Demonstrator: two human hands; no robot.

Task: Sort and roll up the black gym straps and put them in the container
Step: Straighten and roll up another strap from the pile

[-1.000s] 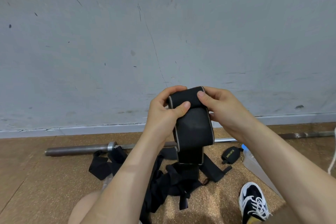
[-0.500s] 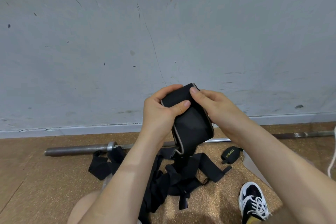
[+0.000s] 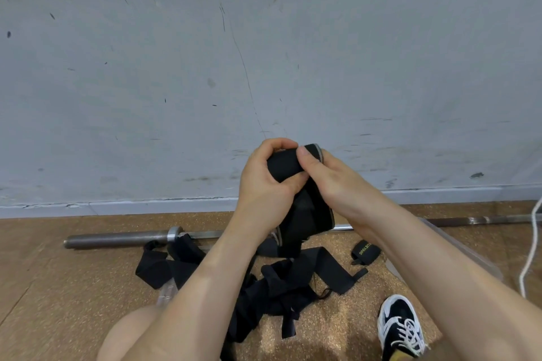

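I hold a wide black strap with grey edging point(image 3: 305, 214) up in front of the wall. Its top end is wound into a roll point(image 3: 283, 165). My left hand point(image 3: 264, 182) grips the roll from the left, fingers curled over its top. My right hand point(image 3: 328, 176) pinches the roll's right side, thumb on its front. The loose tail hangs down to a tangled pile of black straps point(image 3: 272, 287) on the floor. A small rolled strap with yellow lettering point(image 3: 365, 250) lies to the right of the pile. A clear plastic container point(image 3: 457, 252) shows partly behind my right forearm.
A steel barbell point(image 3: 123, 239) lies along the foot of the grey wall. The floor is brown cork. My black and white shoe point(image 3: 400, 328) is at the lower right and my knee point(image 3: 129, 334) at the lower left. A white cord point(image 3: 531, 252) hangs at the right edge.
Both hands have turned the strap's top end over, so the roll has grown tighter and the hanging tail is shorter. My hands have moved closer together on it.
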